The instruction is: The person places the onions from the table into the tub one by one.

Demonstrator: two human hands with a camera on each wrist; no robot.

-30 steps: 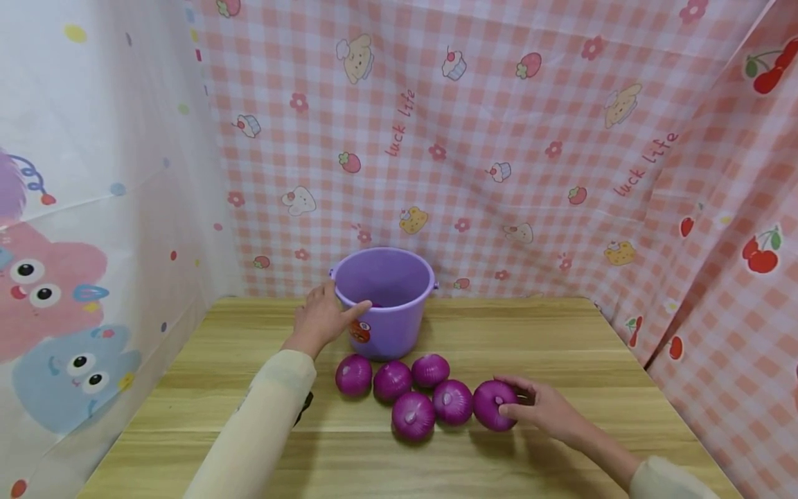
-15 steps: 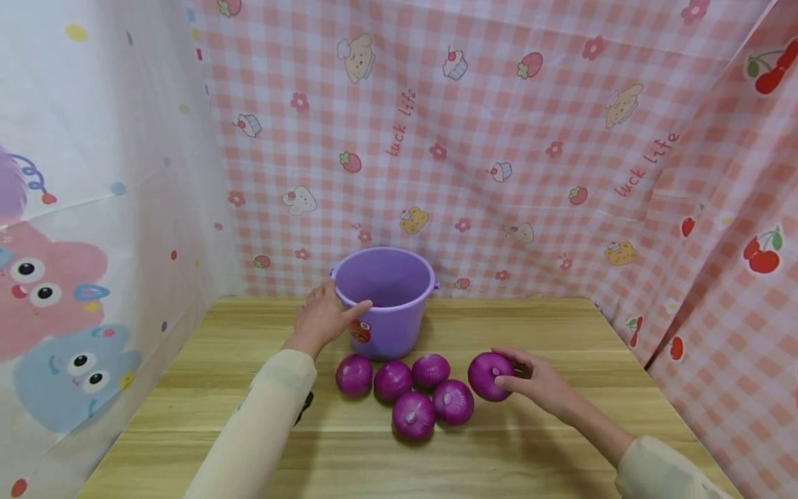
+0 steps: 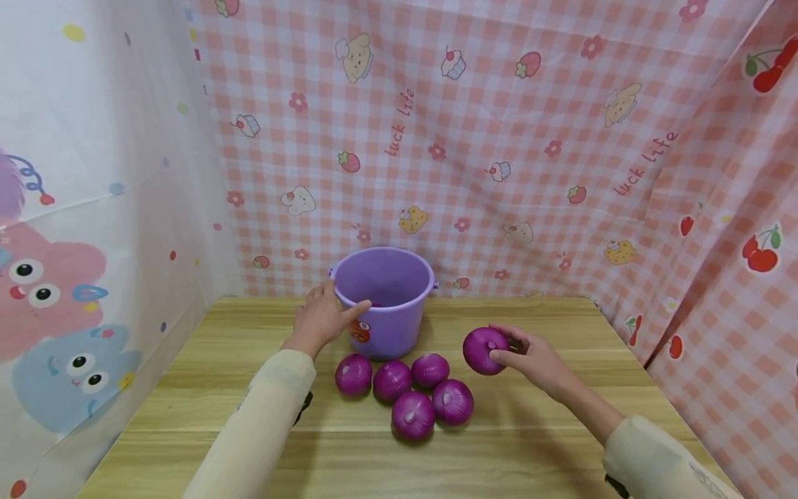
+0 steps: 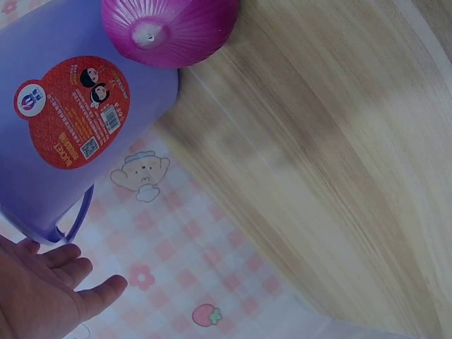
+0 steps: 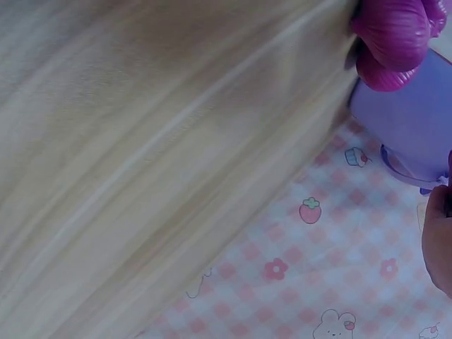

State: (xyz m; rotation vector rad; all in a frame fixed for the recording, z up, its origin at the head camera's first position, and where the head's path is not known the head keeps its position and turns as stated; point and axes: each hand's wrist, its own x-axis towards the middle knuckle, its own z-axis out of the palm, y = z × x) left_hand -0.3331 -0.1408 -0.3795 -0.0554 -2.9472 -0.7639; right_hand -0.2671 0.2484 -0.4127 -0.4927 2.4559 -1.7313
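Right hand is gripping a round, glossy purple onion side-on, up off the pale wood-grain tabletop, right of centre. Left hand just rests on the lilac plastic bucket mid-frame, probably steadying it. Five more purple onions sit lower centre.

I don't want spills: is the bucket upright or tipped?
Upright: the bucket stands on the table, mouth facing up, with the left hand at its rim.

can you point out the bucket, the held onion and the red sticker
bucket (image 3: 396, 327): head view, on its front wall
held onion (image 3: 479, 351): head view, on the middle of its purple skin
red sticker (image 4: 79, 114): left wrist view, near its printed middle
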